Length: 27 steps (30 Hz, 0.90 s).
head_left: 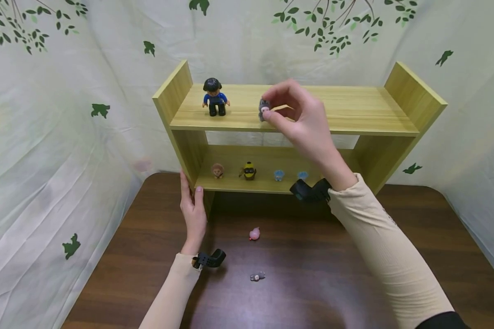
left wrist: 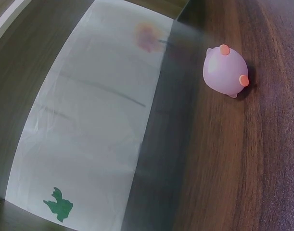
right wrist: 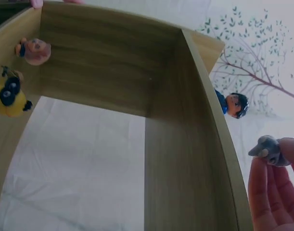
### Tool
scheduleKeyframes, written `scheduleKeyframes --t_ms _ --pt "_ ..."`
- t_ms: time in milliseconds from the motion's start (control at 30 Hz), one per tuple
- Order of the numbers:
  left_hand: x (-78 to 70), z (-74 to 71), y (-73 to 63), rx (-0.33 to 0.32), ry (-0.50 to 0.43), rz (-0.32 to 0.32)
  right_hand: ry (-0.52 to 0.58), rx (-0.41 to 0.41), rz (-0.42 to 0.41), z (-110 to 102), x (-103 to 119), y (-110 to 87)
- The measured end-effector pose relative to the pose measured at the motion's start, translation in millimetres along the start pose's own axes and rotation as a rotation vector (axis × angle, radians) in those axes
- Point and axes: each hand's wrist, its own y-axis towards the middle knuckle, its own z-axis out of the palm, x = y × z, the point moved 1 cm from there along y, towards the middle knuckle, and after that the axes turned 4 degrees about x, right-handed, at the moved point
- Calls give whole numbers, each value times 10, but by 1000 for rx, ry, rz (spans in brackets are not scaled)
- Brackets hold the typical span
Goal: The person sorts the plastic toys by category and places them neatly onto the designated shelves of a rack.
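Note:
My right hand (head_left: 302, 114) pinches a small grey figurine (head_left: 264, 110) between thumb and fingertips at the upper board of a wooden shelf (head_left: 354, 109). In the right wrist view the same hand (right wrist: 276, 192) holds it beside the shelf's edge. My left hand (head_left: 194, 217) grips the shelf's left side low down, thumb at the front edge, the other fingers along the outer face. A black-haired doll in blue (head_left: 215, 98) stands on the upper board, left of the grey figurine. Whether the grey figurine touches the board, I cannot tell.
On the lower board stand a brown-haired figurine (head_left: 217, 170), a yellow-and-black one (head_left: 249, 171) and two blue ones, (head_left: 278, 175) partly behind my right wrist. A pink toy (head_left: 254, 234) and another grey figurine (head_left: 257, 276) lie on the dark table (head_left: 313, 274). A leaf-print cloth (head_left: 238, 41) hangs behind.

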Motion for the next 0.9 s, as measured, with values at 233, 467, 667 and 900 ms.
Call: scheduleKeyframes --t_ms 233,467,667,900 --pt "-1 -4 0 4 -1 -11 -51 -3 76 -1 -25 125" --pt "4 -5 6 10 -1 -22 -66 0 116 17 -15 208" --pt "6 -4 2 13 -4 -23 -140 17 154 8 -25 260" --pt "-1 -3 4 6 -7 -10 -192 41 173 19 -78 299"
